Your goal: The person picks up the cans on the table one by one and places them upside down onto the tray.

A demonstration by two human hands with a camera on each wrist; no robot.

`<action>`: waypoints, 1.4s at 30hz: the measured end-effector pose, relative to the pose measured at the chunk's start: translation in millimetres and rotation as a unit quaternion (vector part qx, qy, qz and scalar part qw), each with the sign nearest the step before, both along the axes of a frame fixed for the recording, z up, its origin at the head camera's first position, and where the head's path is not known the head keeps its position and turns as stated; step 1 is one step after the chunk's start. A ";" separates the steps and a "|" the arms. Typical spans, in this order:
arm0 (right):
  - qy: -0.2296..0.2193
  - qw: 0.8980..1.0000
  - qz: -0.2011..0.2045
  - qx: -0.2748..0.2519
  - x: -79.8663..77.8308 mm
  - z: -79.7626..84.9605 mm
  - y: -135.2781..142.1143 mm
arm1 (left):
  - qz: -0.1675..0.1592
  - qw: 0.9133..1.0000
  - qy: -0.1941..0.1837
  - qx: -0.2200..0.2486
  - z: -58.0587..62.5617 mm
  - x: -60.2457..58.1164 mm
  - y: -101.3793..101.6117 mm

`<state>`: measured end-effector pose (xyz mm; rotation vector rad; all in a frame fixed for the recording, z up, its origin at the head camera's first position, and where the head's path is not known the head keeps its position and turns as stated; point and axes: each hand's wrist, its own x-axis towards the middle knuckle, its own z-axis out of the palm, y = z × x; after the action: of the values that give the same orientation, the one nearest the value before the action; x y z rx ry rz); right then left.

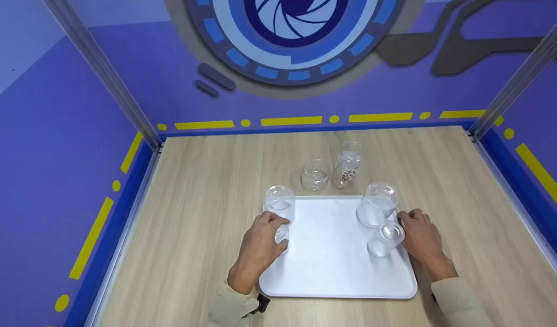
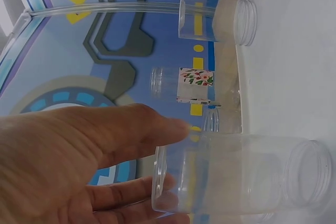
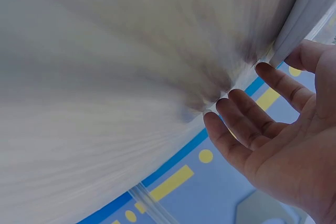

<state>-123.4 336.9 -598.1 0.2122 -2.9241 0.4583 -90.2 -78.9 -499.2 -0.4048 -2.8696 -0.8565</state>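
I have the left hand (image 1: 258,244) curled round the near jar (image 1: 282,233), just inside the tray's (image 1: 328,268) left edge; can't tell how firm. Right hand (image 1: 422,238) holds nothing, fingers loosely bent at the right edge. Risks: my left knuckles nudge the back-left corner jar (image 1: 279,200), or a right-hand push shifts the tray and topples the wide jar (image 1: 372,212) or slim jar (image 1: 378,247). Low jar (image 1: 315,177) and flowered jar (image 1: 348,172) crowd the back edge; room's mid-tray to front edge.

Left sleeve (image 1: 230,303), bottom, left of centre: cream, loose. Black wrist-worn piece (image 1: 262,303) at its cuff. Right sleeve (image 1: 460,300), bottom right: same cream, small black bit (image 1: 434,297) showing.
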 end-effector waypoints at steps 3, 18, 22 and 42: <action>-0.008 1.000 -0.001 0.001 -0.2 0.2 0.5 | -0.002 1.000 -0.003 0.001 0.5 0.3 0.3; 0.009 1.000 0.000 0.008 1.7 -2.5 1.2 | 0.009 1.000 0.016 -0.023 6.0 2.0 3.3; 0.017 1.000 0.003 0.013 0.9 -4.1 1.7 | 0.025 0.997 0.069 -0.007 12.4 1.4 6.1; 0.006 1.000 -0.003 0.005 -0.7 -2.2 1.7 | 0.003 0.994 0.099 0.042 34.0 -26.6 24.5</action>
<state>-124.1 338.7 -600.3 0.2062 -2.9159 0.4400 -116.8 -54.4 -465.2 -0.4445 -2.6431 -0.8790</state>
